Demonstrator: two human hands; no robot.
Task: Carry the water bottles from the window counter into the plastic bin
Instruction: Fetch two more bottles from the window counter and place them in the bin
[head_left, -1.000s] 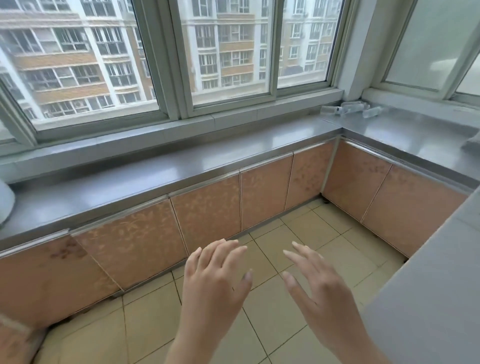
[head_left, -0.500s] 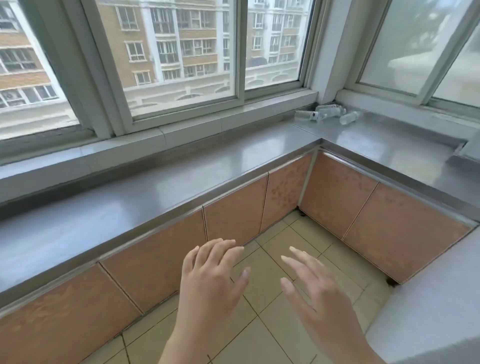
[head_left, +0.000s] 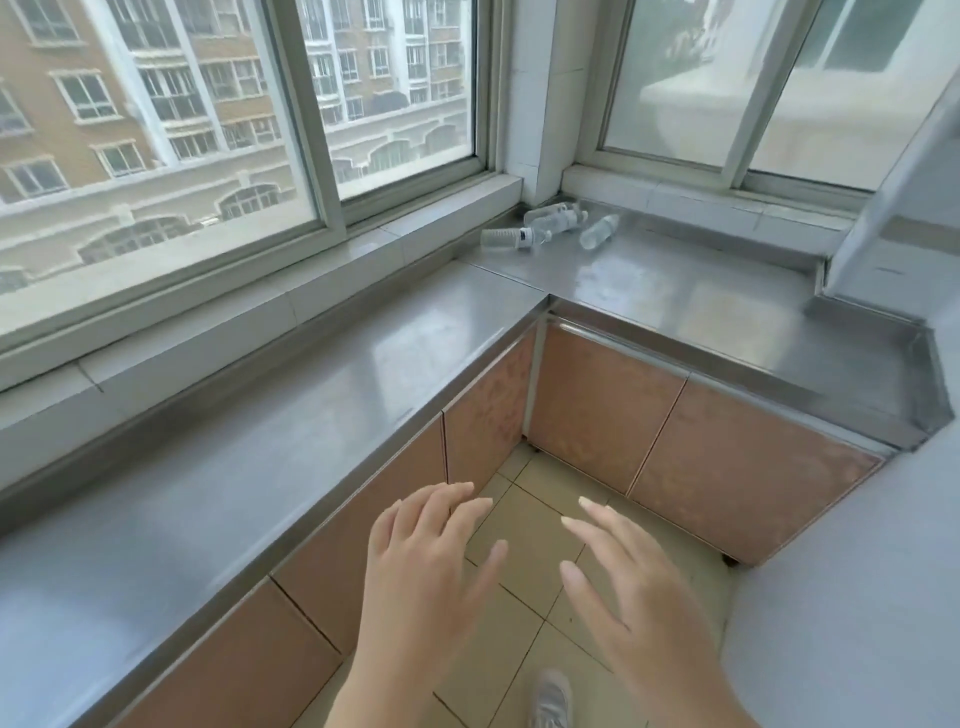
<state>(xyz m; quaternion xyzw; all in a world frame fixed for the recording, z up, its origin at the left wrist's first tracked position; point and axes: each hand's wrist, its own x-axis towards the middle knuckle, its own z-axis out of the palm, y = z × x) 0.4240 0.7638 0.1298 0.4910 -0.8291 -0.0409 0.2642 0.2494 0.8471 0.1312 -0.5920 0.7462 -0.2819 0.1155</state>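
The left hand is held out low in front of the person, back up, its fingers spread and only slightly bent, with nothing in it. The right hand is beside it, apart from it, likewise spread wide and holding nothing. Both hang over the tiled floor, short of the steel window counter, and touch neither it nor the cabinet doors below it. A light-coloured shoe shows on the floor below the right hand.

The counter runs in an L under the windows. The water bottles lie on their sides at the far inner corner of that counter, right against the window sill, well apart from both hands. They are clear plastic: one lies to the left of the cluster, some crowd together in the middle, and one lies a little to the right. How many crowd together I cannot tell.
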